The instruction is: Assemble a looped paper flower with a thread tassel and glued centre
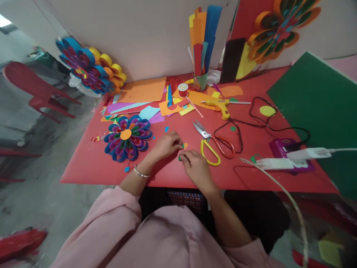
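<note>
My left hand (169, 145), with a silver bangle at the wrist, has its fingers curled into a pinch over the red table; what they hold, if anything, is too small to make out. A small orange paper scrap (185, 145) lies just beyond its fingertips. Close beside it, my right hand (196, 172) pinches a small piece of green paper (180, 158) between thumb and finger. To the right lie scissors (205, 135) with one yellow and one red handle, blades apart. A layered paper flower (125, 134) with an orange centre rests left of my hands.
A yellow glue gun (220, 105) lies behind the scissors, its black cord looping toward a purple power strip (290, 154). Coloured paper sheets (142, 90), a thread spool (183, 89) and a cup (200, 82) of paper strips stand farther back. A green board (315, 89) leans at right.
</note>
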